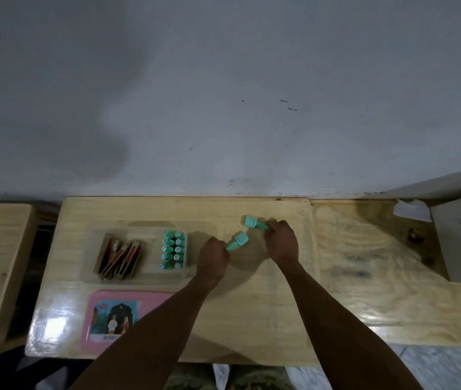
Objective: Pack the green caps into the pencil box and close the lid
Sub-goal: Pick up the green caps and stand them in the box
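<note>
- The left hand is curled round the narrow end of the near cap, and the right hand pinches the narrow end of the far cap. Both caps are out over the table, to the right of the pencil box.
- The packed caps fill the box's right end in two tight rows, with cards leaning at the left. Little room seems left, so a cap pushed in carelessly could topple the rows or sit too high.
- Held only by their tips, the caps could swing or slip on the way across.
- The pink lid lies in front of the box, partly under the left forearm. A cap standing too high would likely keep it from shutting.
</note>
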